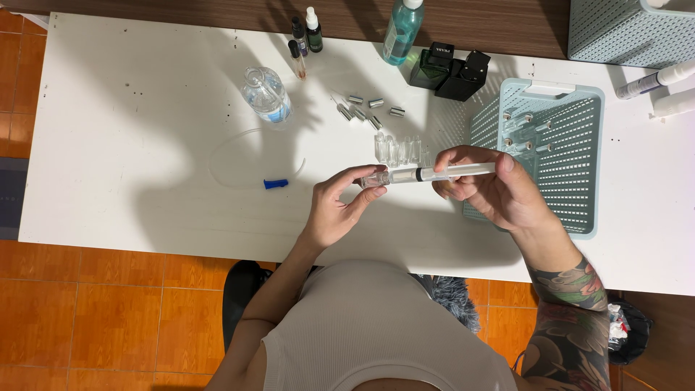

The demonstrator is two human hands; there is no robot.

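Observation:
My left hand (339, 205) pinches a small clear glass vial (376, 178) between thumb and fingers, held sideways above the white table (130, 188). My right hand (491, 190) grips a clear plastic syringe (455, 171) with a dark plunger seal, lying level, its tip meeting the vial's mouth. Just behind the hands stands a row of several empty clear vials (399, 150). Several small silver caps (368, 110) lie scattered further back.
A pale blue plastic basket (579, 210) with a few filled vials sits right of my right hand. A clear water bottle (266, 94), thin clear tube with blue cap (275, 184), teal bottle (402, 30), two dark square bottles (450, 69), small spray bottles (305, 32) and a second basket (630, 32) stand around.

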